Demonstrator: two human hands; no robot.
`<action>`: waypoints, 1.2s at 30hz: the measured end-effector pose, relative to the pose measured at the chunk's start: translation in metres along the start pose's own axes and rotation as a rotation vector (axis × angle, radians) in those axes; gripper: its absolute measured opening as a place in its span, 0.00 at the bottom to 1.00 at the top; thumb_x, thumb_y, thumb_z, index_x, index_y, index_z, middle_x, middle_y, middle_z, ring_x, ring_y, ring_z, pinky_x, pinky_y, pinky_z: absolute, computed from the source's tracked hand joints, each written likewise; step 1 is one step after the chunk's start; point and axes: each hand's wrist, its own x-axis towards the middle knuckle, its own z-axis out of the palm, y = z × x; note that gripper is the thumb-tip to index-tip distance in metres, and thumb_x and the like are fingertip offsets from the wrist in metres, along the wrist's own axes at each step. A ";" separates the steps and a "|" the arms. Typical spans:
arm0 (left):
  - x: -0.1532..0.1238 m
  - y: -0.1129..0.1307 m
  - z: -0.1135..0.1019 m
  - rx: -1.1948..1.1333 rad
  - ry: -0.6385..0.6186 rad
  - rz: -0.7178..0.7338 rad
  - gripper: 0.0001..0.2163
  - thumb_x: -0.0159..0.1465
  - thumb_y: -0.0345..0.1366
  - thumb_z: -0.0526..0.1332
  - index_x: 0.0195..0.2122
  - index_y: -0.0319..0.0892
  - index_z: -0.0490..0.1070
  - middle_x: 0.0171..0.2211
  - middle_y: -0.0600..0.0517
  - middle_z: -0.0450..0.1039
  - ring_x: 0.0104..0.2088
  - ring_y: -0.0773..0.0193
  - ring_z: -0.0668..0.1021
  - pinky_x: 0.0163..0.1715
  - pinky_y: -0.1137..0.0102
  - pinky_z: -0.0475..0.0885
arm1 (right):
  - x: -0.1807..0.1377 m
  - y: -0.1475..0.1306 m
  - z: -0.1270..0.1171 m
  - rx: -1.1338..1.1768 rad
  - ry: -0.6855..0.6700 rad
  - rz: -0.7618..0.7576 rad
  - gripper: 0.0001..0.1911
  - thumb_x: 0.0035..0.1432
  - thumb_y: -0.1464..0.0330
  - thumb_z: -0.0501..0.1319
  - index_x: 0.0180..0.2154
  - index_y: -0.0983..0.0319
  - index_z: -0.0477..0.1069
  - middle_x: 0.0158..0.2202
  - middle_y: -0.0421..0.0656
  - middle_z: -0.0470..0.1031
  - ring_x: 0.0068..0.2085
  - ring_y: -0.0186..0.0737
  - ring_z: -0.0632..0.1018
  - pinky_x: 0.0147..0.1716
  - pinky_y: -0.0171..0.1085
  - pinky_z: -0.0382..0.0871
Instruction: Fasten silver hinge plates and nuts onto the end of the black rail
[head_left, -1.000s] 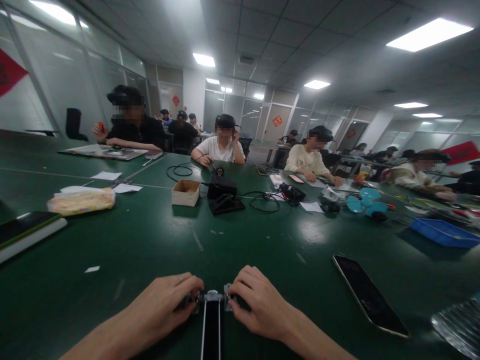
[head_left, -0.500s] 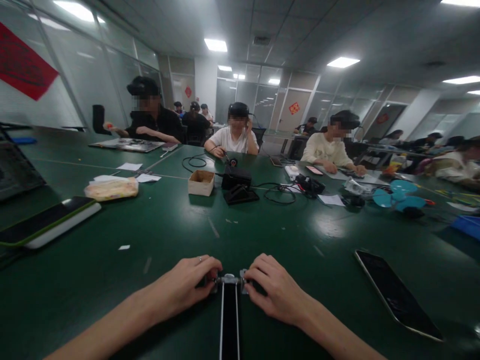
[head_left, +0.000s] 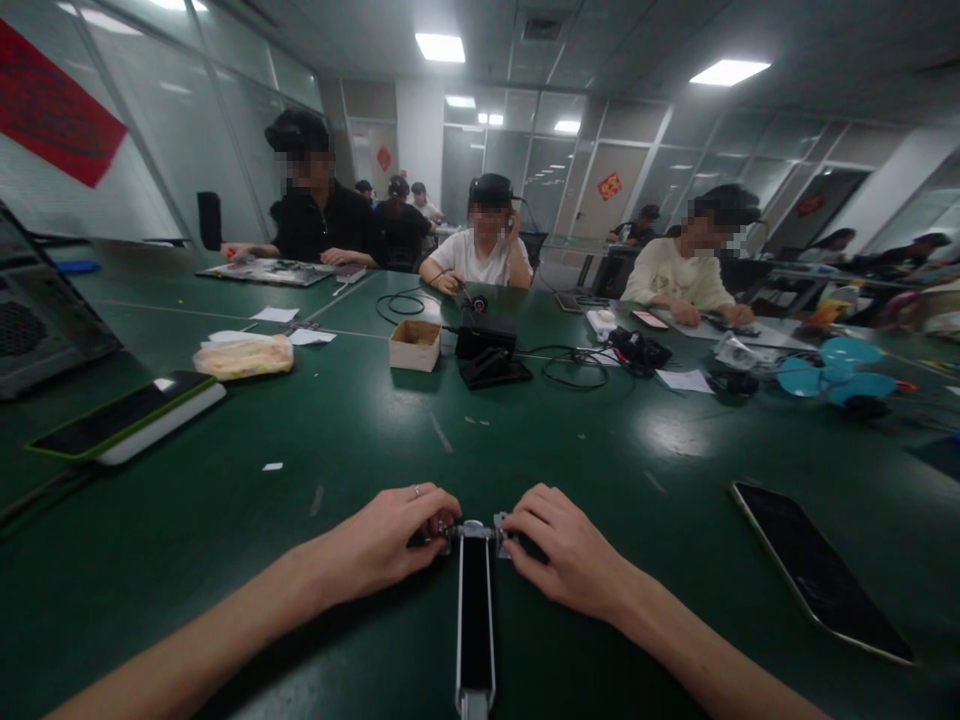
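Two hands: left hand (head_left: 394,530) and right hand (head_left: 570,550) pinch metal fittings (head_left: 502,546), one on each side.
Black-and-silver bar (head_left: 475,615): far end midway between the hands, length running toward the wearer over the green desk (head_left: 360,425).

Dim room, and there it was: a white ceiling panel (head_left: 440,48) blazed at twelve o'clock! Glare pooled on the dark counter (head_left: 390,450) between three and four o'clock, wide-lens stretch tilted the glass wall (head_left: 176,115) at ten, and detail softened toward three.
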 end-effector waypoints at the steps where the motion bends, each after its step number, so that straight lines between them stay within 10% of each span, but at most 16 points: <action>1: 0.000 -0.001 0.001 0.001 0.007 0.005 0.11 0.62 0.27 0.57 0.46 0.43 0.66 0.38 0.52 0.70 0.35 0.64 0.74 0.35 0.71 0.69 | 0.000 0.000 0.000 0.000 0.005 -0.002 0.06 0.59 0.73 0.57 0.39 0.64 0.71 0.35 0.46 0.73 0.36 0.39 0.70 0.34 0.38 0.64; 36: 0.003 0.005 -0.004 0.083 0.017 -0.059 0.12 0.60 0.33 0.60 0.45 0.42 0.67 0.36 0.52 0.73 0.34 0.63 0.75 0.34 0.70 0.69 | -0.001 0.003 0.003 -0.016 0.015 -0.016 0.06 0.59 0.73 0.58 0.39 0.64 0.70 0.35 0.45 0.73 0.36 0.39 0.70 0.35 0.37 0.64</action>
